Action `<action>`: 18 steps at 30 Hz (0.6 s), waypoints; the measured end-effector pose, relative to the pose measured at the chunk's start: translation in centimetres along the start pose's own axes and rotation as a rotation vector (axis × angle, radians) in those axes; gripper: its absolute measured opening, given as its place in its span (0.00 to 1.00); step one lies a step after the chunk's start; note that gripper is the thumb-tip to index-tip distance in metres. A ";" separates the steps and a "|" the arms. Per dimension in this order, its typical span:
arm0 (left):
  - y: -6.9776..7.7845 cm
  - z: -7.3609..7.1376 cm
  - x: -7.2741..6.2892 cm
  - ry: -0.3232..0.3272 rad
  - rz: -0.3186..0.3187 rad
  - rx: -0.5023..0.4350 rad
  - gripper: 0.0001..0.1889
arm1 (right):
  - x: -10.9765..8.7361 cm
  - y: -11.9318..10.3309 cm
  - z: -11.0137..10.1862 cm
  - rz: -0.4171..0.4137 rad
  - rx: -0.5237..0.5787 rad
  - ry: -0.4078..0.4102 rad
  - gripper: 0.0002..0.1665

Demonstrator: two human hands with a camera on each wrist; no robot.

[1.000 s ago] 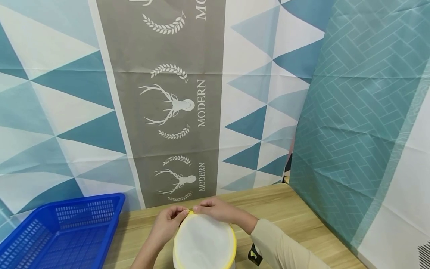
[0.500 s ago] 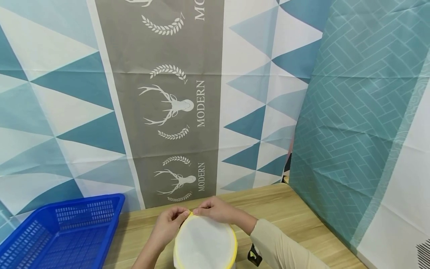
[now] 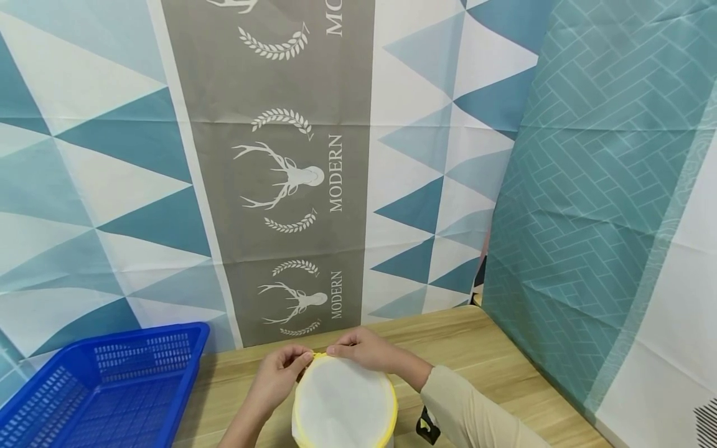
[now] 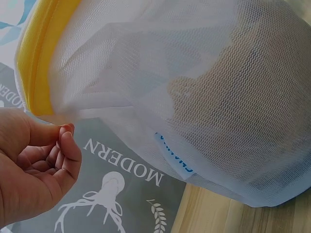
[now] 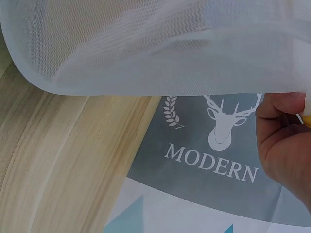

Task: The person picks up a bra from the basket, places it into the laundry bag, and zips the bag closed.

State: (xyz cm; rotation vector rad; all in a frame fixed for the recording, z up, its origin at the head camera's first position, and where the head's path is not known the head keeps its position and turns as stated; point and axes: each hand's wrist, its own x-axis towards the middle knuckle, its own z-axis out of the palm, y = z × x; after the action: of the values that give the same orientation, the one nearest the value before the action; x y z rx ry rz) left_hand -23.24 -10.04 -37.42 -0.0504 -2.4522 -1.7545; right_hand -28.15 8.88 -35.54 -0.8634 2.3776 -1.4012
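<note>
A round white mesh laundry bag [image 3: 344, 401] with a yellow edge stands upright at the front of the wooden table, its flat white end facing up. At the far side of that edge, my left hand [image 3: 277, 376] pinches the yellow trim [image 4: 41, 58] between thumb and forefinger. My right hand [image 3: 364, 350] pinches the same edge just to the right, thumb on top. In the left wrist view, a printed blue-lettered tag [image 4: 174, 158] shows on the bag's side, and a brownish tone shows through the mesh. The right hand's fingertips are partly cut off in the right wrist view.
A blue plastic basket [image 3: 190, 379] with slotted walls stands on the left. Beside the right sleeve is a small black item [image 3: 427, 428] with a yellow-green mark. Patterned cloth [image 3: 302, 230] hangs behind the table [image 3: 465, 336], and a teal sheet [image 3: 588, 218] borders its right side.
My right fingertips have shifted slightly right along the yellow edge, widening the gap to the left fingertips. The bag has also drifted a little to the right.
</note>
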 end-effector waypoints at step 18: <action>0.2 -0.2 0.0 0.008 -0.001 0.014 0.09 | -0.3 0.0 -0.2 0.038 0.029 0.000 0.19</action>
State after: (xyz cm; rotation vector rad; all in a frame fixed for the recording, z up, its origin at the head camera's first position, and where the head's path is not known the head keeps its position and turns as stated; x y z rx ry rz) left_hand -23.20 -10.14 -37.21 -0.0408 -2.4587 -1.7341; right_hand -28.03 9.24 -35.46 -0.8061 2.3551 -1.4173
